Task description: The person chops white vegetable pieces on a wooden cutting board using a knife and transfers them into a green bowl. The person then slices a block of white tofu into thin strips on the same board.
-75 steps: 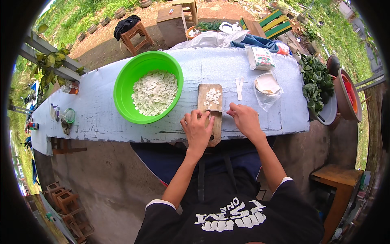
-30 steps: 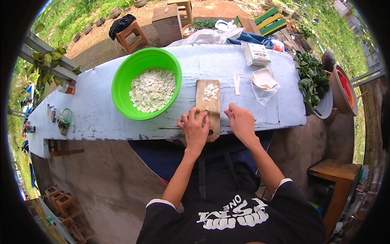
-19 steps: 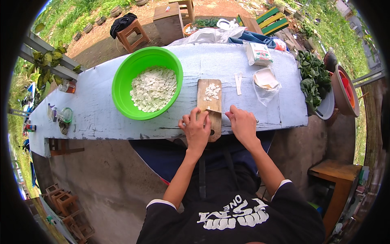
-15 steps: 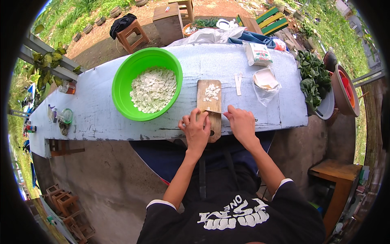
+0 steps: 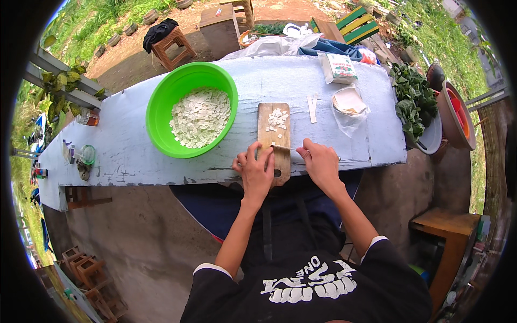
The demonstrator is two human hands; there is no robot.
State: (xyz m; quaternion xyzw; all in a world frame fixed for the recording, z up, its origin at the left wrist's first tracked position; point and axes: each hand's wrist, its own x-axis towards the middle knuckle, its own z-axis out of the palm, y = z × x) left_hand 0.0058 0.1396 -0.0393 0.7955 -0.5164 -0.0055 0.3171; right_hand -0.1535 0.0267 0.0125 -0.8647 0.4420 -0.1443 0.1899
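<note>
Knife (image 5: 283, 147) shifted toward holed end of wooden cutting board (image 5: 283, 161) | right hand (image 5: 321, 160): gripping knife | left hand (image 5: 256, 171): half-closed at board, grip unclear | cut white pieces (image 5: 277, 119): on board beyond knife | green basin (image 5: 159, 113) left, white strips (image 5: 313, 113) right | lettered: packet (image 5: 339, 70), black T-shirt (image 5: 388, 280)

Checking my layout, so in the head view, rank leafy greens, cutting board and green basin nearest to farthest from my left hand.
From your left hand:
1. Cutting board, immediately right.
2. Green basin, ahead and left.
3. Leafy greens, far right.
</note>
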